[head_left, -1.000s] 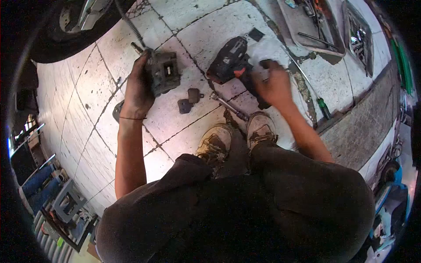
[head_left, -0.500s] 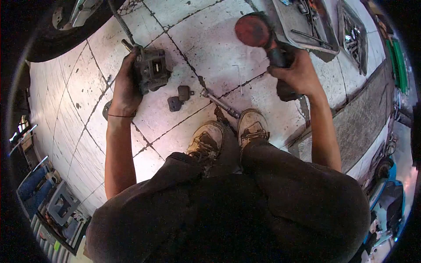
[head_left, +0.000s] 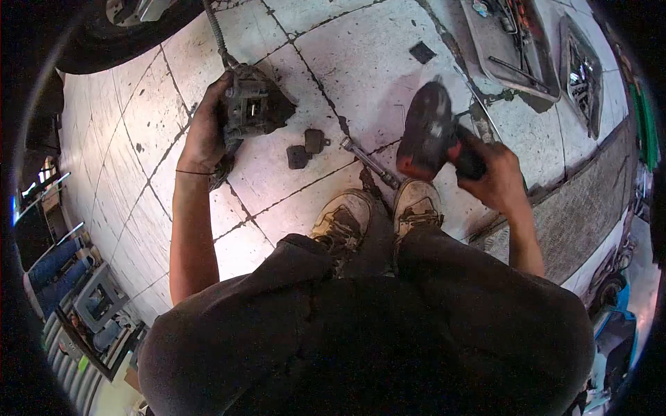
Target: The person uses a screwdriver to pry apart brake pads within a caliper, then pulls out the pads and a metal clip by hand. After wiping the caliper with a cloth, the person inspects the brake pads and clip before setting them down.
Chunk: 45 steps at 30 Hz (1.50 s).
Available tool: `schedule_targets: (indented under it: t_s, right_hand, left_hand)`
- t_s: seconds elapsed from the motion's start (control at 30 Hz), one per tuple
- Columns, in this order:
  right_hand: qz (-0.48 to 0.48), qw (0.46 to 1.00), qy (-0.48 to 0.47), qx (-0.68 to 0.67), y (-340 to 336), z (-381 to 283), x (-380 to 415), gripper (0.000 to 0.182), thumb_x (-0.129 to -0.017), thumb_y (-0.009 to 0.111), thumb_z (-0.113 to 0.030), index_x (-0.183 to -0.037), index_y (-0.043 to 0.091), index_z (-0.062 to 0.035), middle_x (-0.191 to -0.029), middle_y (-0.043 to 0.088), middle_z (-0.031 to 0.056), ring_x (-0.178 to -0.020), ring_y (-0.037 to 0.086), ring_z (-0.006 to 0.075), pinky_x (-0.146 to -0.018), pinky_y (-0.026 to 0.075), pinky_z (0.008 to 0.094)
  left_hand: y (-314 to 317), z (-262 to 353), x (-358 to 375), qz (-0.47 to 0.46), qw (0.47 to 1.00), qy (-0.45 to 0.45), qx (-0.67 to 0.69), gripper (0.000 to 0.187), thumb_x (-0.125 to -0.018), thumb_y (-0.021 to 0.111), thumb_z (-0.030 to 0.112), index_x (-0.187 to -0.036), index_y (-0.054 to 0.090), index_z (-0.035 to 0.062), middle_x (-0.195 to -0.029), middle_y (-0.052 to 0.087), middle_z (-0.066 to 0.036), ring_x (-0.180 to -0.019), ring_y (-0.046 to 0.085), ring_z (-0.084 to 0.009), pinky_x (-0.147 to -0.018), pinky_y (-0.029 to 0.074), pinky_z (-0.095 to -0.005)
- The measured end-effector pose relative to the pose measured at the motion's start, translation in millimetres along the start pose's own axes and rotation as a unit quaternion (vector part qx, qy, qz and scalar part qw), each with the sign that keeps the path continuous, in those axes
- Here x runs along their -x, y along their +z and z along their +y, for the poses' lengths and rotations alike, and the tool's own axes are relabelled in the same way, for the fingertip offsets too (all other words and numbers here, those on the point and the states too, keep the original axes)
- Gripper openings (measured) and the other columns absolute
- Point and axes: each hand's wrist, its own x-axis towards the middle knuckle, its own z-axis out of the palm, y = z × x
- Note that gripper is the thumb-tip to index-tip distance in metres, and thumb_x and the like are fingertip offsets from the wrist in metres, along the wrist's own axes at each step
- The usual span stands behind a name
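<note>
My left hand (head_left: pixel 207 132) is wrapped round the side of a dirty brake caliper (head_left: pixel 253 107), held above the floor with its hose (head_left: pixel 214 35) running up from it. My right hand (head_left: pixel 501 179) grips the handle of a black and red cordless impact wrench (head_left: pixel 427 128), slightly blurred and tilted. Between the hands, two dark brake pads (head_left: pixel 317 141) lie side by side on the tiles. A chrome ratchet (head_left: pixel 371 163) lies near my shoes, and a thin hex key (head_left: pixel 400 114) is partly hidden behind the impact wrench.
A wheel with a black tyre (head_left: pixel 90 59) stands at upper left. At upper right are a metal tray (head_left: pixel 524 84) of tools and a smaller tray (head_left: pixel 593 114) of metal parts. A thin rod (head_left: pixel 484 107) and a dark square piece (head_left: pixel 422 52) lie nearby; a textured mat (head_left: pixel 562 222) is at right.
The impact wrench has swung round and down, its body now pointing across the floor. The caliper has turned a little in my left hand. The view has shifted slightly.
</note>
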Motion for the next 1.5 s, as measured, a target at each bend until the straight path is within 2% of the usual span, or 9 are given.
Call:
schedule_targets:
  t_s: [0.03,0.17,0.5,0.63,0.77,0.9,1.1,1.23,1.5]
  right_hand:
    - [0.005,0.994,-0.083,0.071,6.2,3.4,3.9,0.078,-0.06,0.079,-0.013,-0.134,0.054,-0.0062,-0.083,0.066,0.0174,-0.079,0.065,0.0321,-0.071,0.051,0.043]
    - [-0.042,0.993,-0.072,0.084,15.7,4.7,26.5,0.084,-0.059,0.078,-0.016,-0.138,0.051,-0.0123,-0.077,0.062,0.0157,-0.079,0.06,0.0361,-0.075,0.048,0.0456]
    - [-0.069,0.99,0.035,0.119,40.0,86.1,89.6,0.082,-0.066,0.08,-0.021,-0.141,0.048,-0.0144,-0.095,0.068,0.0172,-0.091,0.063,0.0369,-0.09,0.045,0.0455]
    - [-0.079,0.991,0.109,-0.001,18.4,64.1,73.9,0.064,-0.07,0.079,-0.023,-0.127,0.055,-0.0075,-0.094,0.069,0.0154,-0.085,0.064,0.0398,-0.078,0.052,0.0479]
    - [0.037,0.998,0.05,0.0,8.9,41.0,35.3,0.048,-0.076,0.076,-0.018,-0.119,0.059,-0.0032,-0.093,0.066,0.02,-0.086,0.064,0.0385,-0.078,0.051,0.0431]
    - [0.261,0.962,-0.061,0.059,28.2,10.5,-41.5,0.043,-0.082,0.071,-0.022,-0.121,0.06,-0.0064,-0.117,0.058,0.0208,-0.096,0.061,0.0392,-0.083,0.05,0.0449]
    - [0.148,0.989,-0.02,0.002,50.4,27.6,-113.9,0.031,-0.085,0.064,-0.014,-0.114,0.064,-0.0046,-0.108,0.062,0.0242,-0.1,0.062,0.0406,-0.088,0.051,0.0466]
    - [0.232,0.962,-0.101,-0.103,54.7,-7.8,-99.9,0.02,-0.082,0.06,0.0,-0.101,0.066,0.0007,-0.099,0.063,0.0218,-0.092,0.063,0.0403,-0.081,0.051,0.045]
    - [0.129,0.956,-0.156,-0.213,101.3,-56.6,-82.3,0.021,-0.08,0.059,0.004,-0.1,0.064,0.0029,-0.101,0.062,0.0212,-0.095,0.063,0.0387,-0.086,0.051,0.0426]
  left_hand:
    - [-1.0,-0.1,0.2,-0.004,1.0,-0.006,0.004,0.042,-0.099,0.049,0.035,-0.127,0.055,0.0042,-0.115,0.064,-0.007,-0.1,0.062,-0.0175,-0.09,0.049,-0.0309]
    - [1.0,-1.9,0.0,0.011,1.0,-0.024,0.006,0.042,-0.1,0.049,0.036,-0.127,0.055,0.0043,-0.116,0.064,-0.007,-0.101,0.062,-0.0177,-0.091,0.049,-0.0312]
    - [-6.1,-9.4,-7.7,-0.097,0.995,0.013,-0.014,0.051,-0.101,0.043,0.044,-0.134,0.052,0.0057,-0.126,0.061,-0.009,-0.113,0.059,-0.0194,-0.098,0.047,-0.0356]
    - [-9.4,-10.9,-11.8,-0.084,0.996,-0.004,-0.024,0.054,-0.101,0.044,0.043,-0.137,0.05,0.0038,-0.128,0.06,-0.009,-0.115,0.058,-0.0217,-0.102,0.044,-0.0353]
    - [-1.5,-10.7,-8.1,-0.072,0.991,0.04,-0.109,0.054,-0.098,0.052,0.041,-0.133,0.051,-0.0005,-0.123,0.062,-0.011,-0.11,0.061,-0.0207,-0.096,0.048,-0.0348]
    - [13.2,-3.6,-4.9,-0.051,0.989,0.038,-0.132,0.051,-0.094,0.058,0.035,-0.127,0.054,-0.0039,-0.114,0.065,-0.013,-0.098,0.065,-0.0202,-0.088,0.053,-0.0331]
    - [-27.4,-2.9,-5.1,-0.037,0.992,0.049,-0.113,0.04,-0.095,0.056,0.029,-0.121,0.058,-0.0018,-0.104,0.067,-0.012,-0.087,0.067,-0.0182,-0.075,0.056,-0.0296]
    - [-29.2,11.3,3.7,-0.028,0.989,0.027,-0.145,0.038,-0.095,0.055,0.029,-0.118,0.059,-0.0002,-0.099,0.068,-0.008,-0.081,0.066,-0.0155,-0.067,0.056,-0.0296]
    - [-27.8,5.6,-5.4,-0.042,0.994,-0.001,-0.096,0.045,-0.096,0.054,0.036,-0.123,0.057,-0.0003,-0.103,0.068,-0.009,-0.082,0.066,-0.0166,-0.072,0.056,-0.0311]
